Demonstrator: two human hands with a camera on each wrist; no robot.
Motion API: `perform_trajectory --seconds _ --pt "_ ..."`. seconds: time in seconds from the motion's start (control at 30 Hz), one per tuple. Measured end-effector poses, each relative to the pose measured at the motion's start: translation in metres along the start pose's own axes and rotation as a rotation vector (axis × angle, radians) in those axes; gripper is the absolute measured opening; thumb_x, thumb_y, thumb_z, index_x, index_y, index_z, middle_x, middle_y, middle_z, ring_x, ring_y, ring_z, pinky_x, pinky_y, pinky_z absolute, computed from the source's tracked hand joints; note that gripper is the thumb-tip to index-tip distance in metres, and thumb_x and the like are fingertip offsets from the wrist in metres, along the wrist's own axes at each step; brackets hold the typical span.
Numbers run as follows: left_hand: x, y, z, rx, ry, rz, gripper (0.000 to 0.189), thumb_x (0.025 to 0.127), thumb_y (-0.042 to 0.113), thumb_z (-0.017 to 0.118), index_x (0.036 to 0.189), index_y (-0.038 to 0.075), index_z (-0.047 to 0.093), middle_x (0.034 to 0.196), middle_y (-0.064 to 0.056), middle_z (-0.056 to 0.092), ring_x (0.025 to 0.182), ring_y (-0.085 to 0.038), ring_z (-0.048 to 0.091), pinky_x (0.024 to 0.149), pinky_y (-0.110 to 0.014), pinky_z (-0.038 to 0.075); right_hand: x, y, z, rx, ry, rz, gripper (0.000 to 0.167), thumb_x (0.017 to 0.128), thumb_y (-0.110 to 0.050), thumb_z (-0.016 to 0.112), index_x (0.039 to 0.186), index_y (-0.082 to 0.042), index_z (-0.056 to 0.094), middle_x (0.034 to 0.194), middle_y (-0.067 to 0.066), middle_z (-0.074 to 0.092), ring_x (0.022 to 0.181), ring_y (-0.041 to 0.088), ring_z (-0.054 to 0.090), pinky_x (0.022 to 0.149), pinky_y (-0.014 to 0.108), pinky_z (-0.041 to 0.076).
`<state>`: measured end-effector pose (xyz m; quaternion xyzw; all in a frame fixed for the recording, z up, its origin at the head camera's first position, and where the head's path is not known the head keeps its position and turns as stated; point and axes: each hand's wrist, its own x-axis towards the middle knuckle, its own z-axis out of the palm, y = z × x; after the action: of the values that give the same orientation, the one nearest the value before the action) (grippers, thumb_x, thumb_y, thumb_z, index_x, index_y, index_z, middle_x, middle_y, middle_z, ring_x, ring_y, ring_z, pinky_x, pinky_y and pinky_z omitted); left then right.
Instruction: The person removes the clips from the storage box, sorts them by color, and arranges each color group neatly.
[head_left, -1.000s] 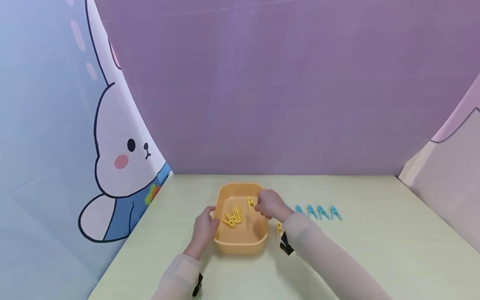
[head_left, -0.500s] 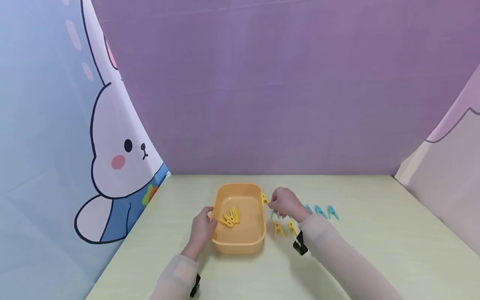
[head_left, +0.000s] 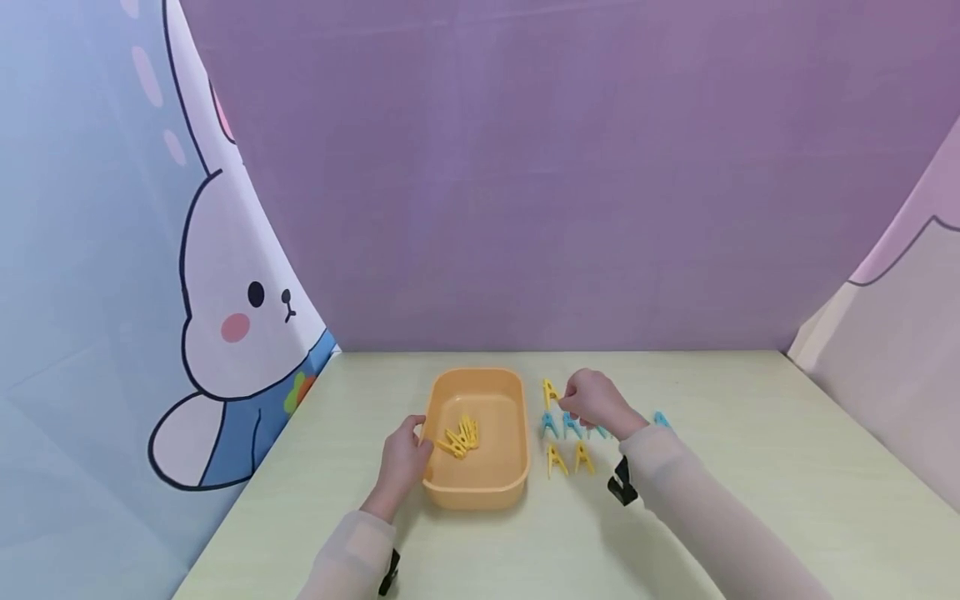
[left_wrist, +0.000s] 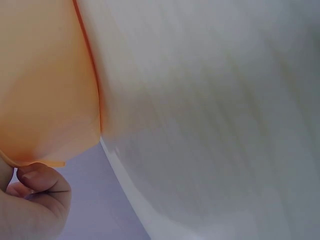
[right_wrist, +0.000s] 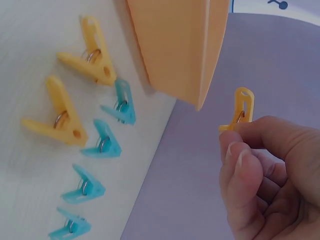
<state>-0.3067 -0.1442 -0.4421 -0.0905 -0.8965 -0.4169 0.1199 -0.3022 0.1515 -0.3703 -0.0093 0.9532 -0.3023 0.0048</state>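
Observation:
My right hand [head_left: 600, 402] pinches a yellow clothespin [right_wrist: 243, 107] between thumb and finger, raised over the table to the right of the basin. Beneath and beside it runs a row of blue clothespins [head_left: 550, 426], partly covered by the hand and sleeve. Nearer to me, two more yellow clothespins [head_left: 583, 457] lie side by side. My left hand [head_left: 406, 457] grips the left rim of an orange plastic basin [head_left: 480, 498], as the left wrist view also shows. Inside the basin, a small pile of yellow clothespins [head_left: 467, 432] lies toward the left.
The pale wooden table [head_left: 315, 467] ends at a purple backdrop [head_left: 570, 183]. A blue panel with a cartoon rabbit [head_left: 247, 317] stands on the left, a pale panel [head_left: 892, 367] on the right. Black straps [head_left: 622, 483] hang at the wrists.
My right hand has carried the yellow clothespin out of the basin, over its right rim, and on to the right above the blue row. My left hand keeps its grip on the rim.

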Motion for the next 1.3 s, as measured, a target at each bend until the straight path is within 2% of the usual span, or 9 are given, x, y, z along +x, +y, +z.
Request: perform_trajectory --seconds 0.47,0.7,1.0,1.2,1.3 --pt "0.001 0.001 0.000 -0.003 -0.004 -0.031 0.041 0.080 -0.002 0.054 0.121 -0.005 0.051 0.059 -0.001 0.039 0.046 -0.011 0.036 0.042 -0.024 0.034 -0.008 0.021 -0.008 0.001 0.002 0.011 0.019 0.084 -0.008 0.060 0.065 -0.004 0.059 0.057 0.009 0.057 0.042 0.014 0.046 0.046 0.027 0.044" --pt "0.000 0.000 0.000 -0.009 -0.004 -0.026 0.041 0.080 -0.002 0.054 0.121 -0.006 0.051 0.059 -0.001 0.039 0.045 -0.010 0.035 0.042 -0.024 0.033 -0.015 0.034 -0.009 0.002 0.023 0.020 0.019 0.084 -0.008 0.060 0.065 -0.001 0.060 0.057 0.009 0.057 0.042 0.013 0.047 0.044 0.026 0.045" --pt "0.001 -0.001 0.000 0.008 0.006 -0.033 0.041 0.079 -0.001 0.054 0.120 -0.005 0.052 0.060 -0.001 0.039 0.047 -0.011 0.036 0.043 -0.024 0.034 -0.023 0.055 -0.005 0.008 0.013 0.060 0.014 0.083 -0.007 0.059 0.070 -0.001 0.060 0.060 0.011 0.059 0.044 0.013 0.048 0.044 0.025 0.046" --pt "0.000 0.000 0.001 0.014 0.018 -0.010 0.040 0.079 -0.002 0.054 0.119 -0.006 0.052 0.060 -0.002 0.040 0.047 -0.011 0.036 0.042 -0.024 0.034 -0.030 0.069 0.003 -0.001 0.014 0.073 0.021 0.082 -0.008 0.060 0.062 -0.005 0.054 0.056 0.007 0.056 0.042 0.012 0.047 0.042 0.024 0.043" --pt "0.000 0.000 0.001 0.013 0.018 -0.017 0.040 0.079 -0.002 0.055 0.119 -0.005 0.053 0.060 -0.002 0.040 0.047 -0.011 0.036 0.043 -0.024 0.034 -0.032 0.075 0.007 0.010 0.005 0.080 0.023 0.082 -0.007 0.059 0.061 -0.005 0.053 0.055 0.007 0.056 0.041 0.011 0.045 0.041 0.023 0.042"
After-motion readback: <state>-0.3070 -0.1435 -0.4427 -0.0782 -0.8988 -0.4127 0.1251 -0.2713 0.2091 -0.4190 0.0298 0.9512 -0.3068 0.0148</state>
